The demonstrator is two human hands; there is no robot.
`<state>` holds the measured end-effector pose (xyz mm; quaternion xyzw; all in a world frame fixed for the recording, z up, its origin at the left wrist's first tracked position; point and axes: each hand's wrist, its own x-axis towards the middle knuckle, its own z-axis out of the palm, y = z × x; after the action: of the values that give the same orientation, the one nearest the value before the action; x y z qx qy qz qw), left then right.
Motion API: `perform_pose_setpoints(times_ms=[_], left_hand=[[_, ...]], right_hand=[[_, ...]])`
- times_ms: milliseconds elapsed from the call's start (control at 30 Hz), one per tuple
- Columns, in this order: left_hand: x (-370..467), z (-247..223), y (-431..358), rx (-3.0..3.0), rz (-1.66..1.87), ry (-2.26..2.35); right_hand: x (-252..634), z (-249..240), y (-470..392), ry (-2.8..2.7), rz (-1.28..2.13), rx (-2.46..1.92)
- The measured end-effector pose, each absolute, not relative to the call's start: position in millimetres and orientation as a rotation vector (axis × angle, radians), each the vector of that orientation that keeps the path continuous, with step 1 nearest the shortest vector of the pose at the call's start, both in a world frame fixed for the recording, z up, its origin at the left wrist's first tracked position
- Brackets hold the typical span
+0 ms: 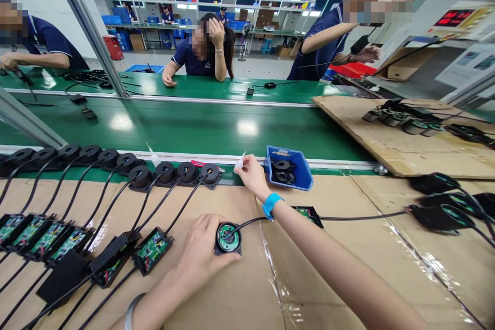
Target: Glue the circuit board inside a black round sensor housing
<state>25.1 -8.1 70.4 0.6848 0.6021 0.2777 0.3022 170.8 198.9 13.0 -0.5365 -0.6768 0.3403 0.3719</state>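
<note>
My left hand (203,255) grips a round black housing with a green circuit board (228,237) on the cardboard-covered bench. A black cable (348,216) runs from it to the right, past a small open black box with a green board (309,213). My right hand (251,174), with a blue wristband, reaches forward and pinches a small white item (240,163) beside a blue bin (299,171) of black round parts.
A row of black round units (116,162) with cables and open boxes with green boards (50,237) fills the left. More units lie at the right (441,201). A green conveyor (201,126) runs ahead. Other people sit or stand across it.
</note>
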Motion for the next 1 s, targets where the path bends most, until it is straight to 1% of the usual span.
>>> perform_pose_setpoints(times_ms=[167, 300, 367, 500, 633, 733, 767, 833, 867, 1000], left_hand=[[15, 75, -10, 1.745, 0.708, 1.490], [8, 72, -11, 1.628, 0.760, 1.447], [6, 71, -10, 1.589, 0.811, 1.459], [6, 71, -8, 1.579, 0.918, 1.491], [6, 74, -4, 1.522, 1.063, 1.527], [10, 80, -2, 1.305, 1.189, 1.481], [13, 83, -2, 1.205, 1.208, 1.420], [20, 91, -2, 1.034, 1.205, 1.255], [24, 94, -2, 0.986, 1.198, 1.184], [35, 100, -3, 0.977, 1.196, 1.097]], right_hand=[[192, 39, 185, -1.902, 0.658, -1.411], [242, 76, 188, -2.046, 0.379, -1.485], [266, 86, 197, -2.091, 0.253, -1.568], [291, 81, 213, -2.164, 0.145, -1.675], [284, 83, 201, -2.152, 0.034, -1.641], [261, 98, 157, -2.115, -0.031, -1.473], [251, 103, 137, -2.132, -0.024, -1.357], [227, 110, 95, -2.161, 0.029, -0.961], [216, 110, 75, -2.183, 0.027, -0.861], [185, 104, 29, -2.228, -0.041, -0.672]])
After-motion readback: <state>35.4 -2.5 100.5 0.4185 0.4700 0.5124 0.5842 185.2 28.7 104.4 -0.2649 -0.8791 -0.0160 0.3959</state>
